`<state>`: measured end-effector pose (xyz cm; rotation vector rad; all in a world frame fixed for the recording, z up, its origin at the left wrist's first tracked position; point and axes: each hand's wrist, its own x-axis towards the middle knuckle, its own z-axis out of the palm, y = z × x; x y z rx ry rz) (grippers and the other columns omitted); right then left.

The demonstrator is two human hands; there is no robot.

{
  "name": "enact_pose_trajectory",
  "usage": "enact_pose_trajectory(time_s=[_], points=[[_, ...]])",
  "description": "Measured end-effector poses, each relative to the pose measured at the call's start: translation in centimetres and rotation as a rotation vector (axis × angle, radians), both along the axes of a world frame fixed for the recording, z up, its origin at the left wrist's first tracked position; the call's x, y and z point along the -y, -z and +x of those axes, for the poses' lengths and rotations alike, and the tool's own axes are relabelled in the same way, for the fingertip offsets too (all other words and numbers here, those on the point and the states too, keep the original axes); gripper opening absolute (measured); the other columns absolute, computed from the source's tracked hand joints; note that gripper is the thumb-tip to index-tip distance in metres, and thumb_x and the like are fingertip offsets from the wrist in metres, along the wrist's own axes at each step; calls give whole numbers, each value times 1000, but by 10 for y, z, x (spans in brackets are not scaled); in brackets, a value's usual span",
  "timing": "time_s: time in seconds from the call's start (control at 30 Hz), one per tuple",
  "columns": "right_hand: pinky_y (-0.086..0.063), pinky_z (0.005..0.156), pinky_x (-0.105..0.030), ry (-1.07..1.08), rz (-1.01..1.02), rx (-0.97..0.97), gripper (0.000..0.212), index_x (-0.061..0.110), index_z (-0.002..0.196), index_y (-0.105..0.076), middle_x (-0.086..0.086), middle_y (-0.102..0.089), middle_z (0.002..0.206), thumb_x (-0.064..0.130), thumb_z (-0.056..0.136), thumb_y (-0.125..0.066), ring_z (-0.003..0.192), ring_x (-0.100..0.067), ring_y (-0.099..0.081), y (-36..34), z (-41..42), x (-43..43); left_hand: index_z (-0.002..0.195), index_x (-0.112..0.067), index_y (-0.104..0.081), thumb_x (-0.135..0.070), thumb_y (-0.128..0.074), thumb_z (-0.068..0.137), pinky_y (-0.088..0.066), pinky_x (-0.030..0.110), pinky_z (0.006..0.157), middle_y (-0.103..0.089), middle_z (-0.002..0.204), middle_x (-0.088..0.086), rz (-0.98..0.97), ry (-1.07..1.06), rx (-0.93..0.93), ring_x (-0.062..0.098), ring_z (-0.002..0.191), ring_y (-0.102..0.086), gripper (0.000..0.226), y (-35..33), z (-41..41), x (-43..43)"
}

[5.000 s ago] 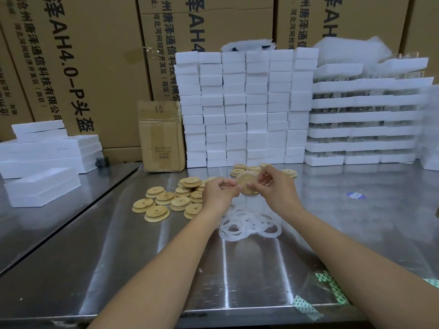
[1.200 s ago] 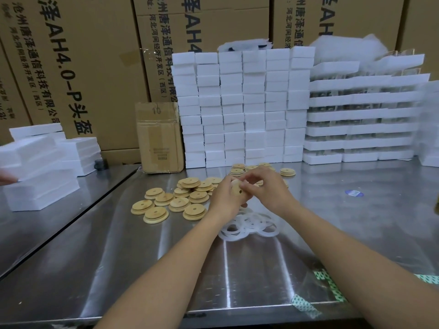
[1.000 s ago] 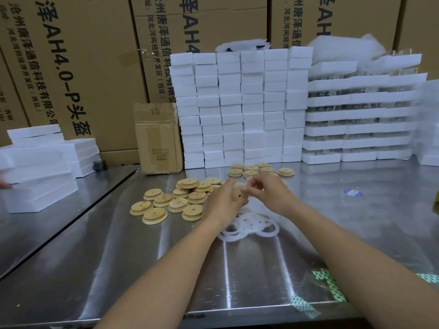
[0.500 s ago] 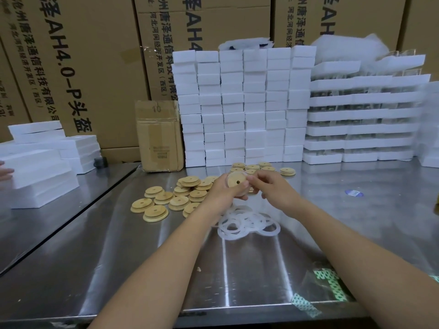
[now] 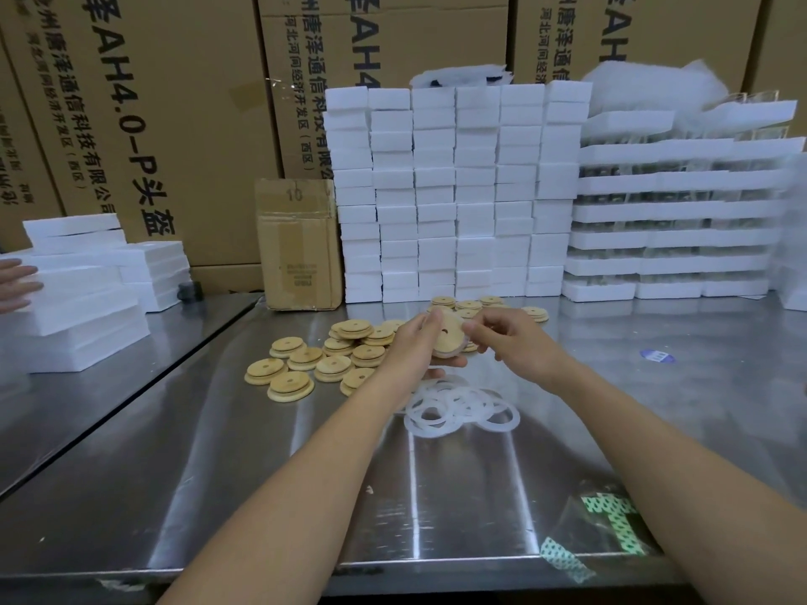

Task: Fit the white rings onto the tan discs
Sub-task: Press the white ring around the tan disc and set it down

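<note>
**One disc up in two hands, rings waiting below**

The left hand (image 5: 415, 347) has its grip closed on one tan disc (image 5: 447, 336), with the fingers curled round its left side. The right hand (image 5: 511, 338) has a small tight grip, pinching the right edge of the same disc. The disc is up in the air and tilted, over the middle of the bench (image 5: 305, 495), nearer the back edge than the front. Its little hole faces the camera.

The white rings (image 5: 458, 406) lie in a messy heap on the bench just below the hands. They look thin, light and bendy. I think one can be picked up by pinching any bit of its rim. They lap over each other, so two might come up together.

The disc looks hard, light and smooth, like wood. It seems best to hold it by the edge and leave most of the rim free for a ring.

More loose discs (image 5: 332, 355) sit on the bench to the left of the hands.

I cannot tell if a ring is on the held disc. There is a pale line along its lower edge, but fingers cover much of the rim. The left wrist hides part of the heap, so the rings cannot be counted.
</note>
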<state>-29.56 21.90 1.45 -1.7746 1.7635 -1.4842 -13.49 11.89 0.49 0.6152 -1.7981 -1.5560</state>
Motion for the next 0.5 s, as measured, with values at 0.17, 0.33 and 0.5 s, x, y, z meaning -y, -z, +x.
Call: enact_pose_trajectory(time_s=[0.17,0.33,0.5], points=[[-46,64,-18,-32,85,63,19,10,91,-75,-7,-73,85,27,98,-75,75,-6,-60,10,11,6,112,-23,-63,-49,-43,113,-47,31,64,-82,92,5,26,-152,-38,20,75,-81,33,0,-1,6],[-45,73,-28,-39,249,217,24,16,96,-82,2,-79,95,39,96,-74,75,-5,-64,7,10,7,103,-27,-67,-44,-46,113,-44,27,65,-69,87,-8,-154,-278,-104,8,75,-65,29,6,-7,8],[-45,64,-19,7,196,249,20,16,94,-82,0,-80,93,35,97,-74,69,-8,-67,7,9,5,111,-29,-66,-47,-44,113,-47,33,74,-69,97,-8,-185,-267,-137,9,84,-62,29,9,-12,1]])
